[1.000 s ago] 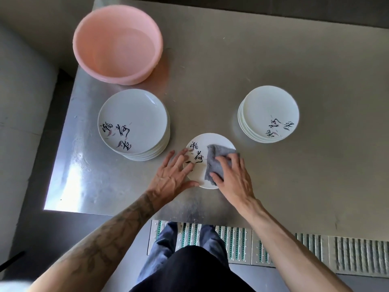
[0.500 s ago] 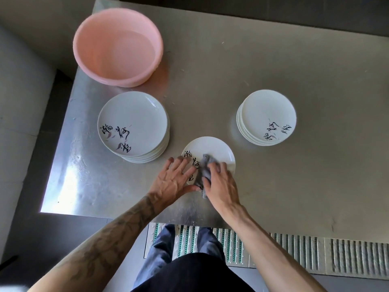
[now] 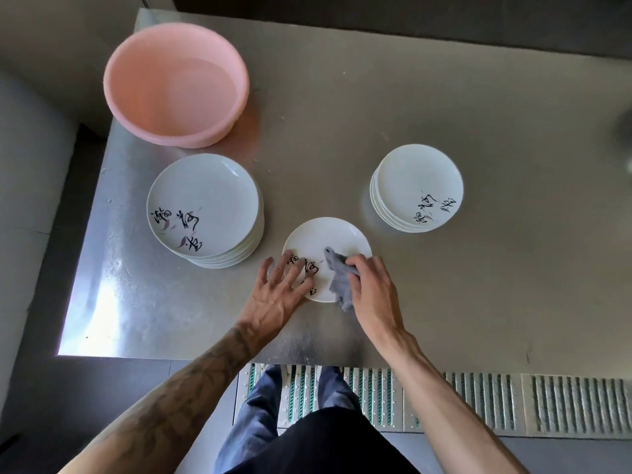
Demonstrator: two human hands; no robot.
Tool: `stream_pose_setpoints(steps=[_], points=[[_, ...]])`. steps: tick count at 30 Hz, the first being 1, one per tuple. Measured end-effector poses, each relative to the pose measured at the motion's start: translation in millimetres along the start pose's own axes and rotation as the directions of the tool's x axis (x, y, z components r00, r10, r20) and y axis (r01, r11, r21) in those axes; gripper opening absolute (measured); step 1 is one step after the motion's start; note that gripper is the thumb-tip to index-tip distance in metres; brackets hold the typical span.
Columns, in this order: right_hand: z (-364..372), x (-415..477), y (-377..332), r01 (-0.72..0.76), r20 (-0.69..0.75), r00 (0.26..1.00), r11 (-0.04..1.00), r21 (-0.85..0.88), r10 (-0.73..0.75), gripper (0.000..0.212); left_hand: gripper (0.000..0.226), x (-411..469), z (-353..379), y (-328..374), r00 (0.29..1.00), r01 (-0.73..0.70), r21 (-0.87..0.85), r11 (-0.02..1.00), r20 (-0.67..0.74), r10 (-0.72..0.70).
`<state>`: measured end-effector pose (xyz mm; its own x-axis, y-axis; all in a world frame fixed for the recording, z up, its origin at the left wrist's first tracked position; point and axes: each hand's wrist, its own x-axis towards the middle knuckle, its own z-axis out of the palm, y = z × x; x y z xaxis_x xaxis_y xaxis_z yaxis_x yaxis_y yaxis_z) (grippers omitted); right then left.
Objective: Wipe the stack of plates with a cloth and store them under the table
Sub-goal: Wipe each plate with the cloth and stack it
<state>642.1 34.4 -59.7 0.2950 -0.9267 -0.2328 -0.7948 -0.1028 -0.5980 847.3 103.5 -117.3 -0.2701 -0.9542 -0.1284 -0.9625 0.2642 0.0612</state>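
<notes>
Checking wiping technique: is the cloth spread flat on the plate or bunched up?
Bunched up. The cloth is crumpled in the right hand, its tail trailing off the plate.

Single plate (image 3: 325, 237): you cannot see its near rim. The fingers of the left hand (image 3: 273, 299) cover one part, the cloth (image 3: 340, 278) and right hand (image 3: 372, 292) another.
Left stack (image 3: 205, 206), right stack (image 3: 417, 186): lower plates show edges only, so the count is unclear.
The table (image 3: 478, 285) is cut off at the right, by a blurred grey shape (image 3: 626, 131).

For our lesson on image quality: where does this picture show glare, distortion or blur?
Head view: glare whitens the near-left corner of the steel table; wide-angle distortion bows its edges; a grey blur sits at the right edge.
</notes>
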Motion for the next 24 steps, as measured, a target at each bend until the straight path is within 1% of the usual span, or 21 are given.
stream_pose_setpoints(steps=[2,5,7,8,10,12,13,15,16,17,19,21,22,24], points=[[-17,-4,-3,0.0,-0.124,0.992,0.993,0.116,0.014,0.022,0.039,2,-6,4,0.998,0.04,-0.08,0.996,-0.035,-0.043],[-35,-4,-5,-0.001,-0.303,0.951,0.979,0.204,0.063,0.02,0.033,7,-21,5,0.987,0.09,-0.265,0.96,-0.103,-0.121],[-41,-2,-6,0.014,-0.377,0.922,0.97,0.244,0.081,0.019,0.04,11,-33,6,0.976,0.115,-0.378,0.919,-0.131,-0.176],[-42,-1,-6,0.023,-0.4,0.913,0.966,0.259,0.086,0.018,0.046,13,-39,6,0.969,0.124,-0.436,0.891,-0.14,-0.204],[-42,5,-6,0.036,-0.419,0.902,0.951,0.306,0.1,0.017,0.049,18,-48,6,0.951,0.14,-0.542,0.829,-0.158,-0.265],[-41,14,-5,0.038,-0.408,0.904,0.928,0.37,0.126,0.015,0.043,20,-53,5,0.928,0.142,-0.664,0.734,-0.169,-0.332],[-40,19,-4,0.032,-0.391,0.911,0.921,0.389,0.134,0.014,0.035,20,-54,5,0.922,0.131,-0.745,0.654,-0.15,-0.356],[-33,27,-1,0.009,-0.334,0.933,0.918,0.397,0.135,0.015,0.019,20,-54,4,0.926,0.13,-0.868,0.479,-0.066,-0.372],[-28,29,1,-0.009,-0.291,0.947,0.922,0.387,0.132,0.016,0.014,19,-52,5,0.926,0.16,-0.893,0.421,-0.011,-0.377],[-21,30,3,-0.032,-0.239,0.963,0.931,0.363,0.127,0.016,0.013,17,-49,7,0.923,0.197,-0.907,0.373,0.043,-0.382],[-7,31,4,-0.058,-0.142,0.984,0.953,0.297,0.104,0.018,0.022,14,-43,10,0.913,0.246,-0.926,0.286,0.122,-0.39],[4,30,0,-0.007,-0.09,0.996,0.974,0.225,0.028,0.021,0.033,12,-39,11,0.904,0.286,-0.925,0.25,0.173,-0.392],[9,29,-5,0.046,-0.069,0.997,0.981,0.189,-0.034,0.023,0.034,12,-37,10,0.9,0.305,-0.92,0.245,0.195,-0.389],[16,29,-16,0.164,0.004,0.986,0.976,0.145,-0.166,0.025,0.027,12,-35,7,0.906,0.323,-0.904,0.28,0.209,-0.369]])
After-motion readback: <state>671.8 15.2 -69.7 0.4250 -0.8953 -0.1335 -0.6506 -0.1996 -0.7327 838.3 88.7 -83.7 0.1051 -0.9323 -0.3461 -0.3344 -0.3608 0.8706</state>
